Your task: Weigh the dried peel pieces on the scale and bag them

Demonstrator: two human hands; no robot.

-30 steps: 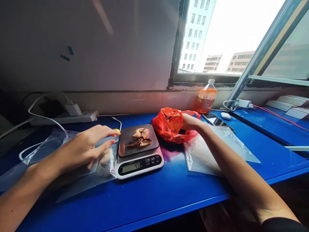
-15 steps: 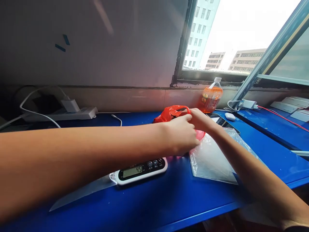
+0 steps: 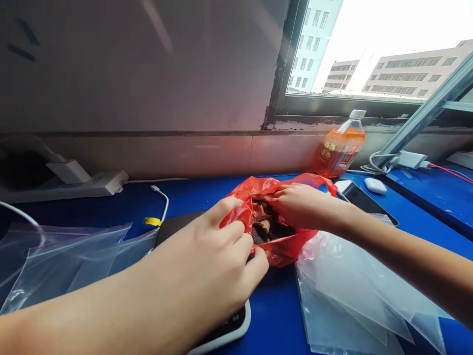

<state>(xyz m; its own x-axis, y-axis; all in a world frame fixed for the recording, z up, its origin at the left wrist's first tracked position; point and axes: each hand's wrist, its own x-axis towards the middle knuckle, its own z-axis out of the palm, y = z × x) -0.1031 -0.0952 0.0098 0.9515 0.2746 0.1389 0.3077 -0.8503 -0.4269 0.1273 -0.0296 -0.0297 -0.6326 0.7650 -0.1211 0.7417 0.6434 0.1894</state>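
A red plastic bag (image 3: 281, 254) stands with its mouth spread, showing dark brown, dried-looking pieces (image 3: 260, 217) inside. My left hand (image 3: 225, 256) grips the bag's left edge with curled fingers. Over the mouth's right side, my right hand (image 3: 299, 202) has its fingers closed against the red film at the back; its thumb side dips toward the pieces and is partly hidden. Below my left hand, a kitchen scale (image 3: 236, 328) with a white rim and black panel is mostly covered by that arm.
Clear zip bags (image 3: 343, 296) lie at the right, with more zip bags (image 3: 84, 251) at the left. Behind stand an orange drink bottle (image 3: 342, 148) and a power strip (image 3: 107, 182). A phone (image 3: 364, 199), a white earbud case (image 3: 375, 185) and a metal strut (image 3: 417, 123) are at the right.
The hands have moved apart and the red bag's mouth is now spread, exposing the brown pieces. The view has come closer, and my left arm now hides the scale's display.
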